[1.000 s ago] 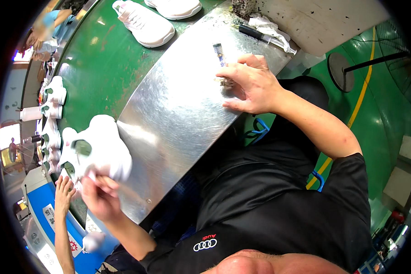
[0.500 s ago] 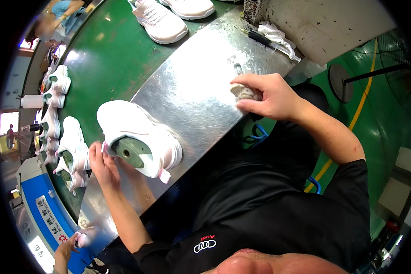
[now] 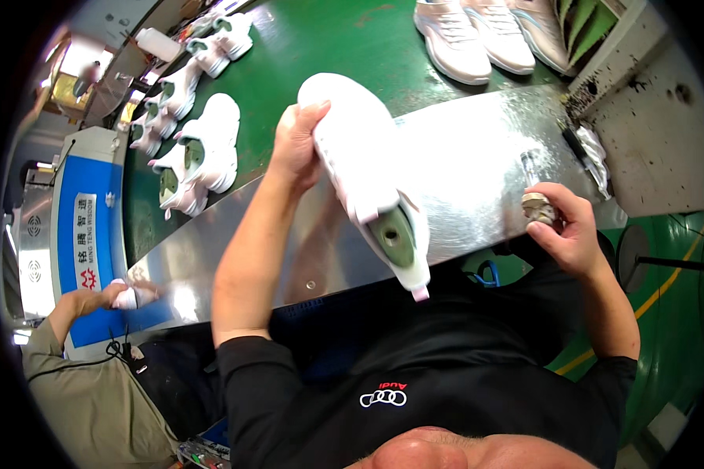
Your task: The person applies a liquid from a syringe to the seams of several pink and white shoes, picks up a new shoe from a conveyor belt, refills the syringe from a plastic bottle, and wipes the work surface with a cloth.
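My left hand (image 3: 299, 144) grips a white shoe (image 3: 356, 148) by the side of its toe end, raised over the metal plate (image 3: 281, 258). The shoe lies tilted, its heel and pink pull tab toward me. A green insert with a round hole shows in its opening. In my right hand (image 3: 569, 227), thumb and fingers pinch a crumpled beige-grey wad (image 3: 536, 208), held at the right part of the plate. Just beyond the wad lies a small clear object (image 3: 529, 166), too washed out by glare to name.
White shoes (image 3: 211, 141) stand in rows on the green table (image 3: 321, 39) at left, and several more (image 3: 454, 39) at the far right. A black pen (image 3: 577, 147) and white crumpled material (image 3: 594, 156) lie by a panel. A co-worker's hand (image 3: 94, 301) holds a shoe at left.
My left hand has gone from beside the shoe to holding it, and the shoe has come up off the plate. The wad stays in my right hand. The view has turned left.
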`<action>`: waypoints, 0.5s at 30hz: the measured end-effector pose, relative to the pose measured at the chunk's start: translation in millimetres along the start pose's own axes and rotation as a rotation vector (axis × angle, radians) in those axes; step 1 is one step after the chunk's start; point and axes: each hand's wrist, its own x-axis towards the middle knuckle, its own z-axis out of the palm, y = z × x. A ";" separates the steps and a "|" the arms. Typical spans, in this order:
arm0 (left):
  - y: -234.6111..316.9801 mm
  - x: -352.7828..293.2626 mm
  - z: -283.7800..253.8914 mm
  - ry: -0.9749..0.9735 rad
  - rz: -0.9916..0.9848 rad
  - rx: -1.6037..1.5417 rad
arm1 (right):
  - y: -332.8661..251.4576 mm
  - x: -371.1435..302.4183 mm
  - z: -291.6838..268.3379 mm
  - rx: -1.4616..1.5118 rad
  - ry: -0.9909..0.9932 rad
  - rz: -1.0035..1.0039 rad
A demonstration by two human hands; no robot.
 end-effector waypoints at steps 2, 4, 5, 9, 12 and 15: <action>8.1 -19.7 19.6 0.029 0.085 -0.120 | -8.8 7.3 -0.6 0.060 -0.019 0.034; 0.5 -42.3 23.3 0.049 0.134 -0.238 | -21.2 17.4 8.5 0.167 -0.032 0.014; -5.7 -48.9 26.0 0.067 0.210 -0.238 | -28.2 20.8 9.2 0.273 -0.036 -0.013; -16.9 -70.5 12.4 0.015 0.148 -0.303 | -52.6 31.5 18.2 0.609 -0.193 -0.103; -19.9 -77.2 6.4 -0.006 0.130 -0.171 | -66.6 43.0 29.4 0.747 -0.301 -0.235; -15.7 -86.3 16.7 0.019 0.139 -0.191 | -78.2 55.4 43.7 0.870 -0.401 -0.317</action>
